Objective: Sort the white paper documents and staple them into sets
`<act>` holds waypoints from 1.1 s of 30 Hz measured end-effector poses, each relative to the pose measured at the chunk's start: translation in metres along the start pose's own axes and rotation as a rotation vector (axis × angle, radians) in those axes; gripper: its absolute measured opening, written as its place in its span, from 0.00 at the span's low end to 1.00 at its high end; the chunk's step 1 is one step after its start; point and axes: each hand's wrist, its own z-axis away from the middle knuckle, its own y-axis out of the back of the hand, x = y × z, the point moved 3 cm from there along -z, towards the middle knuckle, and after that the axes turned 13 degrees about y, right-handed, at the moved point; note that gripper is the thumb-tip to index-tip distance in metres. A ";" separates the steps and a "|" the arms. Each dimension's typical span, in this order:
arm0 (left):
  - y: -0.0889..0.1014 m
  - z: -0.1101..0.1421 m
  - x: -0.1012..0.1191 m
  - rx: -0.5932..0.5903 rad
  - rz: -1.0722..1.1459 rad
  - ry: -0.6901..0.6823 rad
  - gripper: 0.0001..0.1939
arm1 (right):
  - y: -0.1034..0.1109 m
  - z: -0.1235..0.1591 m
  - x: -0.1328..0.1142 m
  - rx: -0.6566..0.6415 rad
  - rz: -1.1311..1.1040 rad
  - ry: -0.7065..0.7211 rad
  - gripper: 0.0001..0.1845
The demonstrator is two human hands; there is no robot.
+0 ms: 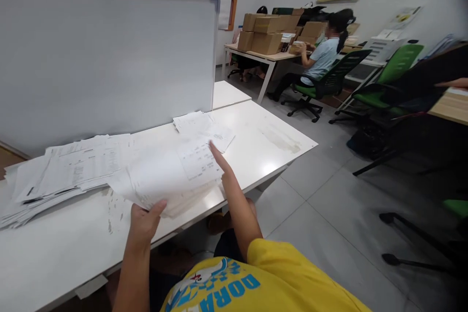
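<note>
- While the head view looks down over a glossy white rectangular bench (47,258), the left hand (145,224) grips the near-left edge of a loose bundle of thin white printed paper sheets (164,168), its thumb lying on top.
- The right hand (222,158) is open, its fingers held out straight by the right edge of those sheets; whether it touches the paper, I cannot tell.
- The bundle is over the middle of the bench, slightly blurred, with printed lines showing toward its right end.
- To its left lies a thick, uneven stack of white printed papers (86,163), its edges fanned out.
- Beyond the bundle, a smaller pile of white papers (192,122) rests near the foot of a large grey-white panel with a pale frame (109,58), which stands upright along the bench's far side.
- Farther back, a person in a light-blue top (323,61) sits at a second, pale-topped bench (283,57) bearing stacked brown cardboard boxes (268,43).
</note>
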 end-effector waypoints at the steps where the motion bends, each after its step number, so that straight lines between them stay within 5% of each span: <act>1: 0.001 0.001 -0.006 -0.026 -0.018 0.022 0.31 | 0.007 0.012 -0.006 -0.070 -0.071 -0.013 0.37; 5: -0.010 -0.006 -0.024 -0.126 -0.259 0.096 0.27 | 0.043 0.047 -0.046 -0.354 -0.266 -0.066 0.42; 10: -0.064 -0.028 -0.034 -0.302 -0.271 0.080 0.23 | 0.078 0.046 -0.086 -0.279 -0.101 -0.022 0.34; 17: -0.108 -0.041 -0.036 -0.499 -0.344 0.099 0.22 | 0.099 0.037 -0.042 0.158 0.004 0.181 0.24; 23: -0.119 -0.026 -0.003 -0.566 -0.143 0.042 0.25 | 0.100 0.043 -0.016 -0.048 0.014 0.107 0.18; 29: -0.119 -0.043 -0.013 -0.267 0.061 0.102 0.28 | 0.091 0.050 -0.007 -0.042 -0.042 0.065 0.19; 33: -0.123 -0.057 -0.004 -0.181 0.110 0.107 0.27 | 0.085 0.048 -0.022 -0.073 -0.051 0.077 0.20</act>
